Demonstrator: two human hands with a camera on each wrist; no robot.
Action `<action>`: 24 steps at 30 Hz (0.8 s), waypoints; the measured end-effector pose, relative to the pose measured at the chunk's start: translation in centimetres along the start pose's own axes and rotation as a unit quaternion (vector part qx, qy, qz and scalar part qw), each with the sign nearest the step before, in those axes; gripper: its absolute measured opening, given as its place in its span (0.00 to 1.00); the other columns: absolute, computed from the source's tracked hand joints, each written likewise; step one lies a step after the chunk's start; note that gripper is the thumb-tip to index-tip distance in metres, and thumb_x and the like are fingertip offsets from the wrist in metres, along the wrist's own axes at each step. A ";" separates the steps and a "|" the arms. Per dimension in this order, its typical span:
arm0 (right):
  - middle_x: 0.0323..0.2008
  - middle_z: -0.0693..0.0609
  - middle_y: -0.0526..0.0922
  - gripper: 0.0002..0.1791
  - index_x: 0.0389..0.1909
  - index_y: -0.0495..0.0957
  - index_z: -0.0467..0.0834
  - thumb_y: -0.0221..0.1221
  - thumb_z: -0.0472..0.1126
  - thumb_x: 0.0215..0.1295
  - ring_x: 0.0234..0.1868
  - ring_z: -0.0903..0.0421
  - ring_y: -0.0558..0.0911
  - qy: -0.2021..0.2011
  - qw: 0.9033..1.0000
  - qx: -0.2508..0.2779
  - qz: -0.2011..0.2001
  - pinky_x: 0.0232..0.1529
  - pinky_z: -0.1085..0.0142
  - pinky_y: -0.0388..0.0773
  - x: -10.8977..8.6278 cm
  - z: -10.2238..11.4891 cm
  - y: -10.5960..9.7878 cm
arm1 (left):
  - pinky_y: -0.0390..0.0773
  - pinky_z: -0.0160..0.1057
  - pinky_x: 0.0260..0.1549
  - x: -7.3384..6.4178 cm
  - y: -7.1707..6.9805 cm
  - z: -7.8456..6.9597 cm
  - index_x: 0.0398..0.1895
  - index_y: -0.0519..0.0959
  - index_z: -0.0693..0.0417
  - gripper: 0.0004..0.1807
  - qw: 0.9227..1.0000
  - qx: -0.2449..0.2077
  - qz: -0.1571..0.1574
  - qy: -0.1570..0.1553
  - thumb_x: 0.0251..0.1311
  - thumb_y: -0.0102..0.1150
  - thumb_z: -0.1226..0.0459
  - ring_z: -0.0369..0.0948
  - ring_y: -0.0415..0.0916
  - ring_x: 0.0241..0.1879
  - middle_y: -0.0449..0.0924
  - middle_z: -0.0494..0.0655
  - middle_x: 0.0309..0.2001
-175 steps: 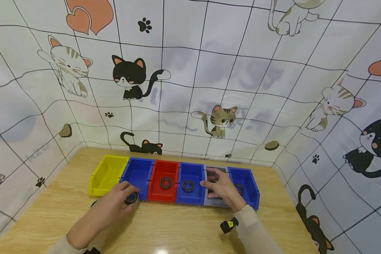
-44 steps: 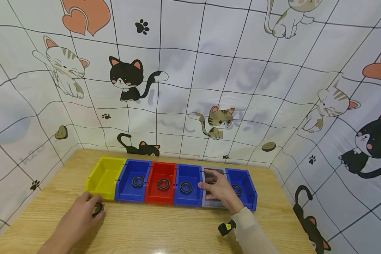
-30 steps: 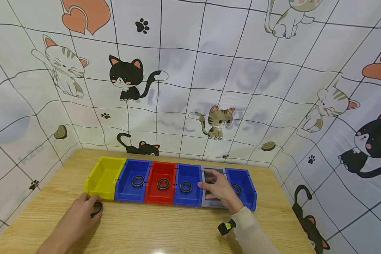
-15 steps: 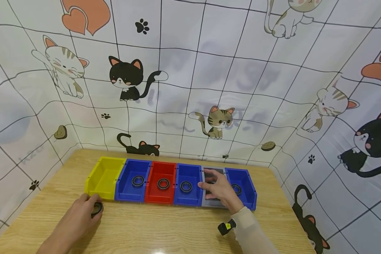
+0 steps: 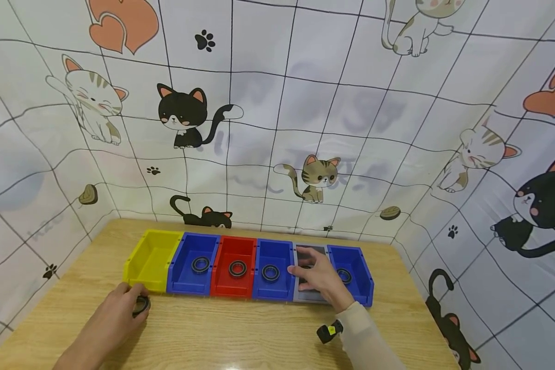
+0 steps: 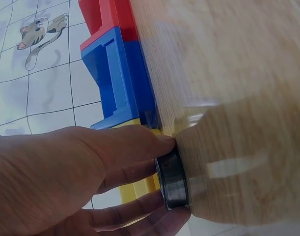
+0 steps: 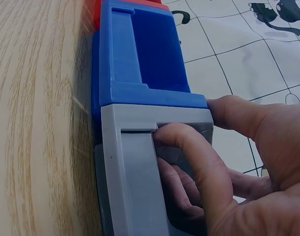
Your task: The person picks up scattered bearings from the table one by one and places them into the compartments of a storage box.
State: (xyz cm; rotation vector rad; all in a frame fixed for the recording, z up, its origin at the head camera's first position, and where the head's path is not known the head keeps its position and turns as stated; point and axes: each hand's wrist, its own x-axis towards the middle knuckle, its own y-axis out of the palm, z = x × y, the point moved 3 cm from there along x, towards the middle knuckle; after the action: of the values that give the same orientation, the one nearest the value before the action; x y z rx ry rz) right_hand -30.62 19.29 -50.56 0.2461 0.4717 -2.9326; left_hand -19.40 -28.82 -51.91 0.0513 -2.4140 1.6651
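In the head view my left hand is in front of the yellow bin, gripping a ring-shaped ball bearing between thumb and fingers. The left wrist view shows this bearing on edge, right at the wooden tabletop. My right hand rests over the grey bin, fingers spread and reaching inside. From the right wrist view, the thumb bends against the grey bin's side wall while other fingers dip into the bin. A dark ring there is mostly hidden by the hand.
Bearings lie in the left blue bin, red bin, middle blue bin and right blue bin. The bins stand side by side near the back of the wooden table, before a cat-print cloth.
Earlier my left hand held a bearing at the left blue bin; one now lies in that bin. That hand has moved left and grips another bearing. My right hand has stayed put.
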 end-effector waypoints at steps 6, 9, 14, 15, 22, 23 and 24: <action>0.76 0.29 0.78 0.43 0.88 0.73 0.50 0.78 0.41 0.77 0.51 0.50 0.93 -0.002 1.000 0.001 0.002 0.37 0.56 0.96 0.0 -0.1 0.1 | 0.85 0.48 0.35 -0.1 0.1 0.1 0.46 0.85 0.58 0.14 1.000 0.001 0.002 0.000 0.63 0.83 0.69 0.43 0.78 0.37 0.83 0.55 0.42; 0.76 0.29 0.78 0.43 0.88 0.72 0.49 0.78 0.41 0.77 0.52 0.49 0.93 -0.005 1.000 0.001 0.003 0.37 0.56 0.96 0.0 -0.2 0.0 | 0.84 0.47 0.35 0.0 0.0 0.1 0.46 0.85 0.58 0.15 1.000 0.000 0.002 0.000 0.62 0.84 0.69 0.43 0.78 0.37 0.83 0.55 0.42; 0.77 0.29 0.77 0.43 0.89 0.72 0.49 0.78 0.41 0.77 0.54 0.46 0.93 -0.001 1.000 0.000 0.003 0.36 0.58 0.96 0.0 0.0 0.0 | 0.83 0.46 0.34 0.1 0.0 0.1 0.45 0.86 0.58 0.16 1.000 0.003 0.000 0.002 0.60 0.86 0.69 0.43 0.78 0.36 0.83 0.55 0.41; 0.77 0.28 0.77 0.43 0.89 0.72 0.48 0.77 0.41 0.77 0.54 0.46 0.93 -0.003 1.000 -0.001 0.003 0.36 0.58 0.96 0.1 0.0 0.0 | 0.83 0.45 0.33 0.1 0.0 0.1 0.45 0.86 0.58 0.16 1.000 0.004 0.000 0.002 0.60 0.86 0.69 0.43 0.77 0.36 0.83 0.55 0.41; 0.78 0.29 0.77 0.43 0.88 0.73 0.50 0.78 0.41 0.76 0.52 0.48 0.93 -0.001 1.000 -0.001 0.000 0.37 0.57 0.96 0.2 0.0 0.0 | 0.83 0.46 0.34 0.1 -0.1 0.0 0.44 0.86 0.56 0.17 1.000 0.007 -0.017 0.013 0.57 0.88 0.69 0.43 0.78 0.37 0.83 0.54 0.40; 0.78 0.29 0.77 0.43 0.88 0.73 0.50 0.78 0.41 0.76 0.52 0.49 0.93 -0.002 1.000 -0.001 0.000 0.37 0.57 0.96 0.1 0.0 0.0 | 0.83 0.46 0.34 0.1 -0.2 -0.1 0.45 0.86 0.56 0.18 1.000 0.006 -0.019 0.014 0.56 0.88 0.69 0.43 0.78 0.37 0.83 0.54 0.40; 0.77 0.29 0.78 0.43 0.88 0.73 0.50 0.78 0.41 0.76 0.51 0.49 0.93 -0.002 1.000 -0.002 0.000 0.37 0.57 0.96 0.1 0.0 0.0 | 0.83 0.47 0.34 0.2 -0.3 -0.1 0.45 0.86 0.56 0.18 1.000 0.006 -0.020 0.014 0.56 0.88 0.69 0.43 0.78 0.37 0.83 0.54 0.40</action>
State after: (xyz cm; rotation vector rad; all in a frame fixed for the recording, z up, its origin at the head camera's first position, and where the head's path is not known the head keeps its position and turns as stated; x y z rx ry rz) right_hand -30.72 19.25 -50.61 0.2399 0.4763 -2.9320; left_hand -19.50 -28.79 -51.59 0.0765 -2.3657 1.6525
